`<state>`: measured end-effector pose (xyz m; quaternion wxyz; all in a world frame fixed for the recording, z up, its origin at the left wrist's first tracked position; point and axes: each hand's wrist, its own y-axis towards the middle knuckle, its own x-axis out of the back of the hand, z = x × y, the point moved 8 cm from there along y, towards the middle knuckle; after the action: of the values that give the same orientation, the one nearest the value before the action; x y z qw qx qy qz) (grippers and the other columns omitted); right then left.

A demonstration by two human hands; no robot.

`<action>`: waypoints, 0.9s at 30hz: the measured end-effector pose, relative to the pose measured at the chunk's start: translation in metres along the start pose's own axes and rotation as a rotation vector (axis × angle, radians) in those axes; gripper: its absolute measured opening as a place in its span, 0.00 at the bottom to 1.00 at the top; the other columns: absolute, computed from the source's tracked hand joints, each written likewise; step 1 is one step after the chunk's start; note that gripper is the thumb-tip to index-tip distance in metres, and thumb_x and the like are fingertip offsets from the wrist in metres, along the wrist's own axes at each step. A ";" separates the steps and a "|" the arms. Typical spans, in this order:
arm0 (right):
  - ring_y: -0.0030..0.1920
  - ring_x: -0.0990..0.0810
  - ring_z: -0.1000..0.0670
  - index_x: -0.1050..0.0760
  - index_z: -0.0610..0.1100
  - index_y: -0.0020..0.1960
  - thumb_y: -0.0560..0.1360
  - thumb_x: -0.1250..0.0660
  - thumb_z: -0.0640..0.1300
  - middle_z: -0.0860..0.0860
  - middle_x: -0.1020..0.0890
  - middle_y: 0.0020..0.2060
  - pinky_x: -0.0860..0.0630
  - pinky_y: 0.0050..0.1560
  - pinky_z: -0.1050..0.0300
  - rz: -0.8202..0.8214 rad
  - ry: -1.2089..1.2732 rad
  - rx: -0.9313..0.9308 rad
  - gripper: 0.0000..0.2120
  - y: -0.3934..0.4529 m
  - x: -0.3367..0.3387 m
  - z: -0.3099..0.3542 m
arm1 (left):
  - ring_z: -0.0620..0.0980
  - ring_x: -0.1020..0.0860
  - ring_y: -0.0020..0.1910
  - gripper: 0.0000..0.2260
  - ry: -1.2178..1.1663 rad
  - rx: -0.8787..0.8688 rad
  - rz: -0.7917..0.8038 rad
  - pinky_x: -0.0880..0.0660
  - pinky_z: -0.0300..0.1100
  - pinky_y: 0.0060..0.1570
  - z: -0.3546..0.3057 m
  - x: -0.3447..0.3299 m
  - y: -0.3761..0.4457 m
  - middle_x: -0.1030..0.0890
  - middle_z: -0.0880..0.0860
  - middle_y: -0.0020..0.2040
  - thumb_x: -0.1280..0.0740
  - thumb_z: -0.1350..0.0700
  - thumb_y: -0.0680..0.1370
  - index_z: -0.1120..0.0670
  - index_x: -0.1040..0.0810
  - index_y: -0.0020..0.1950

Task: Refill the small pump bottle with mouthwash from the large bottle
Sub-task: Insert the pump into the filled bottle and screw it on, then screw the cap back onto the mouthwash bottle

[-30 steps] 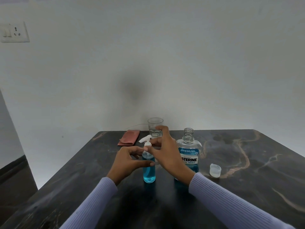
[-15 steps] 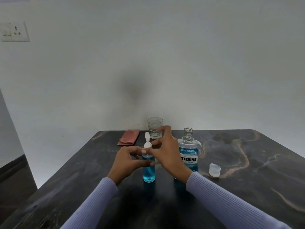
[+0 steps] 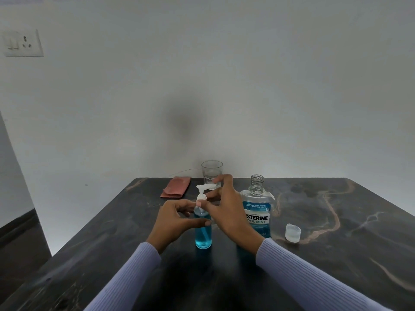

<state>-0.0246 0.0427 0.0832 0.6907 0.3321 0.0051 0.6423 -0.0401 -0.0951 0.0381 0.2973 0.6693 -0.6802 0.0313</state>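
Pump bottle [image 3: 203,227], small and clear with blue mouthwash filling most of it, stands upright on the dark marbled table [image 3: 336,254] right in front of me, between both hands. My left hand [image 3: 173,223] curls round its body, thumb across the front and fingers behind. My right hand [image 3: 226,209] pinches the white pump head [image 3: 203,191] at the collar, with one finger raised over the nozzle, which points to the right; from this angle I can't quite tell whether that finger touches the nozzle or sits just behind it. Just to the right stands the large mouthwash bottle [image 3: 257,214], upright, uncapped, threaded neck bare, blue liquid low in it. Its cap [image 3: 292,232] sits mouth-up on the table further right, well apart from the hands. Behind the pump bottle, near the wall, I see a clear drinking glass [image 3: 212,170], and left of it a folded reddish cloth [image 3: 176,187].
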 end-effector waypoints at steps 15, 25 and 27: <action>0.59 0.25 0.52 0.44 0.52 0.66 0.71 0.28 0.41 0.51 0.25 0.59 0.24 0.58 0.60 0.029 -0.063 -0.001 0.32 -0.020 0.008 0.005 | 0.36 0.24 0.47 0.34 0.109 0.002 -0.112 0.34 0.27 0.41 -0.011 0.002 -0.018 0.24 0.31 0.52 0.27 0.36 0.53 0.39 0.24 0.58; 0.42 0.21 0.59 0.28 0.52 0.49 0.73 0.32 0.39 0.55 0.21 0.42 0.25 0.39 0.73 -0.203 -0.234 0.283 0.10 -0.052 0.121 0.021 | 0.51 0.29 0.60 0.32 0.166 -0.063 -0.446 0.27 0.53 0.60 -0.072 0.025 -0.037 0.26 0.50 0.63 0.32 0.37 0.62 0.45 0.30 0.64; 0.39 0.21 0.58 0.27 0.50 0.46 0.73 0.32 0.40 0.56 0.21 0.39 0.25 0.35 0.72 -0.287 -0.289 0.311 0.07 -0.053 0.149 0.013 | 0.50 0.28 0.59 0.30 0.147 -0.120 -0.464 0.26 0.51 0.58 -0.088 0.021 -0.038 0.26 0.49 0.62 0.32 0.37 0.62 0.44 0.31 0.62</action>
<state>0.0537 0.1715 0.1312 0.7091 0.5184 0.0522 0.4751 0.0288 -0.0789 0.1061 0.3844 0.7846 -0.4856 -0.0293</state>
